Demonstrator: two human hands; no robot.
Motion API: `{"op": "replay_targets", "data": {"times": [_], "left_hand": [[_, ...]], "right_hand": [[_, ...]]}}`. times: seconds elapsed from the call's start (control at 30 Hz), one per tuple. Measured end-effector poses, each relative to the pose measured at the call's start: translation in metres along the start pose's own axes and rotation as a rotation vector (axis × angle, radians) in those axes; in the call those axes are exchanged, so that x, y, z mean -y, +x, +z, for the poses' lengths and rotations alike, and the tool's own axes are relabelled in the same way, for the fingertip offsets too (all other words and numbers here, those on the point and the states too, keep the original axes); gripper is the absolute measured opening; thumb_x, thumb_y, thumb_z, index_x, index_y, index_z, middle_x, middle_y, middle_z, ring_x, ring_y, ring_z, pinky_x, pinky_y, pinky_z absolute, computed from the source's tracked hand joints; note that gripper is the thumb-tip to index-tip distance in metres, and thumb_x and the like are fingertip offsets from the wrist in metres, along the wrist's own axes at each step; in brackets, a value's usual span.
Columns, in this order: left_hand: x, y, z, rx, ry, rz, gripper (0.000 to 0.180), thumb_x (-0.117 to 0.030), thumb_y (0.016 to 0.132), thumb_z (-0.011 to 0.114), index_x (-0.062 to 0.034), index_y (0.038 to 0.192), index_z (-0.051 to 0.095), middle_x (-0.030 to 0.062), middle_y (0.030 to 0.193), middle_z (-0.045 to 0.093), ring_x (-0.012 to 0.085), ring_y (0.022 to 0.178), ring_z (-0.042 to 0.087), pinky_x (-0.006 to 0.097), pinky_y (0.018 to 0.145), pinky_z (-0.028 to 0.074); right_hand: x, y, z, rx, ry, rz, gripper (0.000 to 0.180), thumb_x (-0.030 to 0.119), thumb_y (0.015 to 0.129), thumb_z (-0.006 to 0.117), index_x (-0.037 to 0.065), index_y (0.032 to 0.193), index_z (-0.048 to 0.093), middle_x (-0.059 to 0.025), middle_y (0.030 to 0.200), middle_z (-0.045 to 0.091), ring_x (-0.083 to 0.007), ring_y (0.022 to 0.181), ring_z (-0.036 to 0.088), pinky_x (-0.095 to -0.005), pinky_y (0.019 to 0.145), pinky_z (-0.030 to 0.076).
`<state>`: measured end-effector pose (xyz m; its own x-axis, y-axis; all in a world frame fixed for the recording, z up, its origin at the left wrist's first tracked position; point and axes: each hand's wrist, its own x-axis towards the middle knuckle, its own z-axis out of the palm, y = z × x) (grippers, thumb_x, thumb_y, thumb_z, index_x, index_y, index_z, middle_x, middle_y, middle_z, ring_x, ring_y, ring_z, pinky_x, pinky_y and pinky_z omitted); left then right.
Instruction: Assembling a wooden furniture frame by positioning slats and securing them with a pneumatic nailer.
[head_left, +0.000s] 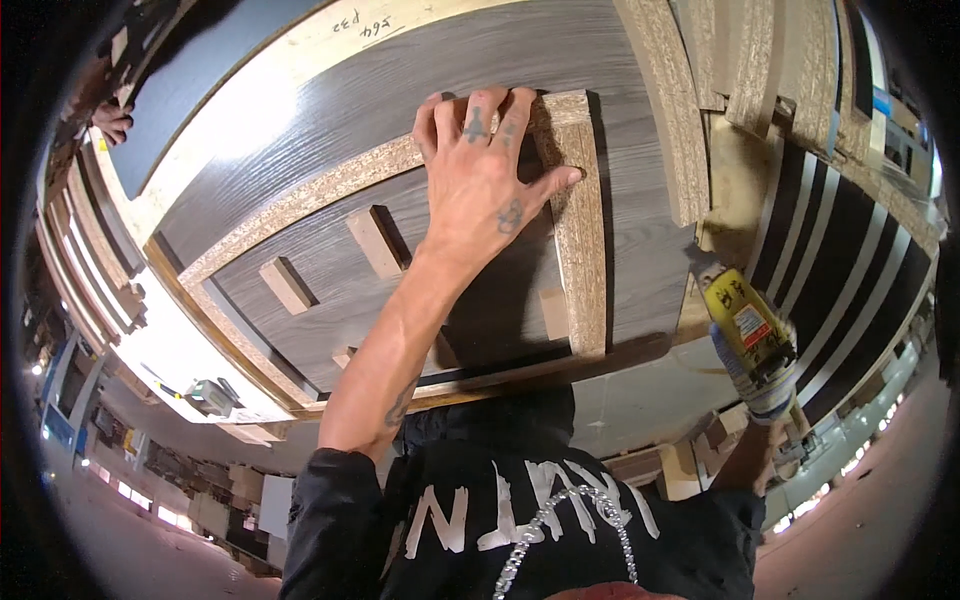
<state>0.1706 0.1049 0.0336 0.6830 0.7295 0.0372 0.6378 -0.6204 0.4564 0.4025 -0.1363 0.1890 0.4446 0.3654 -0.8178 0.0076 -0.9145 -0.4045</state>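
My left hand [475, 175] lies over a corner where two particleboard strips meet. Its fingers hook over the far edge of the long strip [330, 190], while the thumb stretches onto the side strip [580, 260]. These strips rest on a dark grey wood-grain panel [640, 240]. My gloved right hand [770, 395] is wrapped round a yellow tool with a dark nose, which looks like a nail gun [740, 310]. It is held right of the panel, near a curved board edge, and the glove is partly hidden behind it. Small wood blocks [375, 242] stand inside the strip frame.
A tape measure [212, 397] sits at the lower left. Stacked particleboard strips [755, 65] lie at the far right, beside a black panel with pale stripes [830, 270]. Another person's hand [113, 122] shows at the far left, near a dark sheet [210, 70].
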Motion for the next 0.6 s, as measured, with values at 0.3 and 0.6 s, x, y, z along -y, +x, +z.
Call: {"op": "replay_targets", "data": {"times": [0.3, 0.6], "left_hand": [[0.006, -0.002, -0.007, 0.033, -0.152, -0.053, 0.073, -0.052, 0.078, 0.075, -0.0036, 0.130, 0.057, 0.0131, 0.123, 0.054, 0.0327, 0.115, 0.046, 0.055, 0.110, 0.024], [0.007, -0.003, -0.004, 0.018, -0.209, -0.061, 0.069, -0.048, 0.079, 0.076, -0.0066, 0.131, 0.058, 0.0120, 0.120, 0.053, 0.0312, 0.113, 0.047, 0.053, 0.112, 0.026]], "right_hand": [[0.152, 0.078, 0.041, 0.368, -0.557, -0.634, 0.048, 0.006, 0.082, 0.070, 0.001, 0.128, 0.060, -0.0138, 0.121, 0.065, -0.0204, 0.109, 0.065, -0.0319, 0.093, 0.054], [0.178, 0.115, 0.056, 0.279, -0.973, -0.887, 0.053, 0.010, 0.072, 0.079, 0.004, 0.123, 0.065, -0.0135, 0.106, 0.072, -0.0225, 0.093, 0.071, -0.0321, 0.079, 0.057]]}}
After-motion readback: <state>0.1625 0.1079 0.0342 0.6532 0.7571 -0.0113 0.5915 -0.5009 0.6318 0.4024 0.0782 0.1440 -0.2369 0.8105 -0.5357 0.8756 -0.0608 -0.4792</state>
